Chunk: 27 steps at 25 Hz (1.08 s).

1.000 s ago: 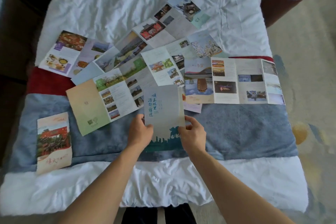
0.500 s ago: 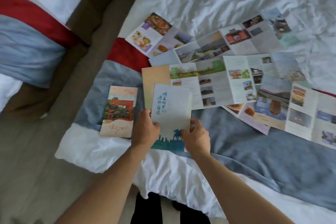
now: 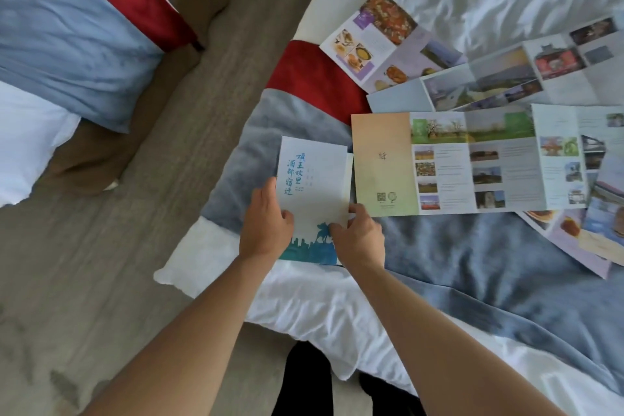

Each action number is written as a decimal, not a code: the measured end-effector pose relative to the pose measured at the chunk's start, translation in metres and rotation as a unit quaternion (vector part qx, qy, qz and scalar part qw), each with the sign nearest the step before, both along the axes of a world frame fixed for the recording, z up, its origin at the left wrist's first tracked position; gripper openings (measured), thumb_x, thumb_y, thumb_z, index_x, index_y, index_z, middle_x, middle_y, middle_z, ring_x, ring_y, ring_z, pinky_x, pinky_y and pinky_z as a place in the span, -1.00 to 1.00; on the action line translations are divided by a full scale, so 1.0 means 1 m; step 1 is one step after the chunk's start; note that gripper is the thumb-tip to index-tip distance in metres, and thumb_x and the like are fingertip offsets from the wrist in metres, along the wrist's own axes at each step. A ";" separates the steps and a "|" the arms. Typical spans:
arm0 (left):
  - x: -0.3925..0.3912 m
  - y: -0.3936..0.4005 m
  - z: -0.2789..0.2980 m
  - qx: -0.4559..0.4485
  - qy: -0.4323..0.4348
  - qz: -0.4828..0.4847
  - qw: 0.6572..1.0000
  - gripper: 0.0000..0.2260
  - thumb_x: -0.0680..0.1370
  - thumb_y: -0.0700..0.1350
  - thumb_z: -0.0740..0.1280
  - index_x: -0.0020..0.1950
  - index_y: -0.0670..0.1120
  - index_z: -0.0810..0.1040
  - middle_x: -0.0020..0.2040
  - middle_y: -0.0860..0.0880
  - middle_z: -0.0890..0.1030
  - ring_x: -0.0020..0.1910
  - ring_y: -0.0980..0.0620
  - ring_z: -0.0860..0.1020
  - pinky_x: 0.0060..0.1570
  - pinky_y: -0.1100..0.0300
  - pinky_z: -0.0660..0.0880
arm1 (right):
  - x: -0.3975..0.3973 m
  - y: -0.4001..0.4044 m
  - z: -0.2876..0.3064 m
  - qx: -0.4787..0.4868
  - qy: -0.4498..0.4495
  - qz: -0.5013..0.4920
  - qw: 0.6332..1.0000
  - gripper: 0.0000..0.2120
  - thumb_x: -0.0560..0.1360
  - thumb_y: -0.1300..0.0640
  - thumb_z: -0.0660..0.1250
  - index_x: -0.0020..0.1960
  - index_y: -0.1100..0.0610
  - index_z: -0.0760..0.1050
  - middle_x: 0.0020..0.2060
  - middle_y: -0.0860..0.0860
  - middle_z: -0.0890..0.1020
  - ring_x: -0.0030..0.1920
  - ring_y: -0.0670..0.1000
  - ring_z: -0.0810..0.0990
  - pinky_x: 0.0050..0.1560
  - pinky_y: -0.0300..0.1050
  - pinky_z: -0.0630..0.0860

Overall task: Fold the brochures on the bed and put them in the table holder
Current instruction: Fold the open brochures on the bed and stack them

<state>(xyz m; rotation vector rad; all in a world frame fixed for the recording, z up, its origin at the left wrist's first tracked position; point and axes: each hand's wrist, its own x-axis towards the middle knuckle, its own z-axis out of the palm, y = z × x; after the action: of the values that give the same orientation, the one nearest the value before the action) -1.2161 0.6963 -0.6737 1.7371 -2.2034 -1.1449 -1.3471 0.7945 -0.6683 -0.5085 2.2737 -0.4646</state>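
Head view: both hands hold one folded pale-blue paper brochure (image 3: 314,192) with blue Chinese lettering and a teal skyline strip along its bottom. Left hand (image 3: 265,224) grips its left edge, thumb on the front face, fingers behind. Right hand (image 3: 359,236) pinches the lower right edge, thumb on the front. Brochure sits over the near-left corner of the bed (image 3: 304,307), above the grey-blue fleece runner (image 3: 472,263), front face up toward the camera. Cannot tell whether it touches the runner.

Just right of it, an unfolded peach-to-green brochure (image 3: 439,164) with landscape photos lies flat on the runner, its left edge just beside the held one. Further toward the bed's head, an unfolded lilac food-photo brochure (image 3: 381,44) and an unfolded grey-blue scenery brochure (image 3: 472,84) overlap across the red band (image 3: 310,77) and the white duvet. More unfolded sheets fan out toward the right edge, partly cut off.

Second bed (image 3: 67,37) with the same blue and red runner at far left, grey floor (image 3: 169,179) between.
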 end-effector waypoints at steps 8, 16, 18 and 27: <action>0.015 -0.012 -0.031 0.025 -0.026 -0.026 0.999 -0.40 0.57 -0.27 0.27 0.55 0.07 0.19 0.09 -0.10 0.41 -0.01 -0.14 0.56 -0.15 -0.03 0.62 | 0.014 -0.014 -0.023 0.039 -0.023 0.010 0.999 -0.69 0.47 0.00 0.37 0.19 0.00 0.46 -0.05 0.00 0.64 -0.08 0.10 0.63 -0.07 0.08 0.64; 0.015 -0.016 -0.027 -0.156 -0.103 -0.255 0.949 -0.43 0.47 -0.23 0.39 0.48 -0.07 0.38 0.50 -0.20 0.32 0.47 -0.20 0.29 0.27 -0.09 0.42 | 0.030 -0.020 -0.018 -0.004 0.190 0.286 0.939 -0.43 0.50 0.08 0.40 0.47 0.09 0.34 0.50 0.09 0.30 0.49 0.14 0.27 0.34 0.08 0.39; 0.010 -0.018 -0.031 -0.141 -0.124 -0.282 0.941 -0.43 0.47 -0.22 0.41 0.47 -0.03 0.38 0.52 -0.15 0.29 0.52 -0.15 0.22 0.34 -0.02 0.39 | 0.032 -0.025 -0.025 -0.006 0.188 0.345 0.920 -0.44 0.51 0.13 0.39 0.48 0.06 0.35 0.54 0.08 0.25 0.55 0.12 0.17 0.40 0.07 0.32; -0.003 -0.019 -0.055 -0.099 -0.177 -0.288 0.936 -0.39 0.54 -0.22 0.39 0.53 -0.01 0.23 0.59 -0.13 0.13 0.59 -0.12 0.03 0.45 0.06 0.31 | 0.025 -0.038 -0.052 0.029 0.195 0.391 0.899 -0.47 0.51 0.06 0.39 0.46 0.03 0.40 0.50 0.08 0.32 0.51 0.13 0.24 0.44 0.09 0.23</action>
<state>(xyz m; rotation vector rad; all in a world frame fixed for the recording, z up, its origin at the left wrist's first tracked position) -1.2190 0.6771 -0.7283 1.3296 -3.0551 -0.6733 -1.3224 0.7569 -0.7206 -1.5059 2.1855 0.1287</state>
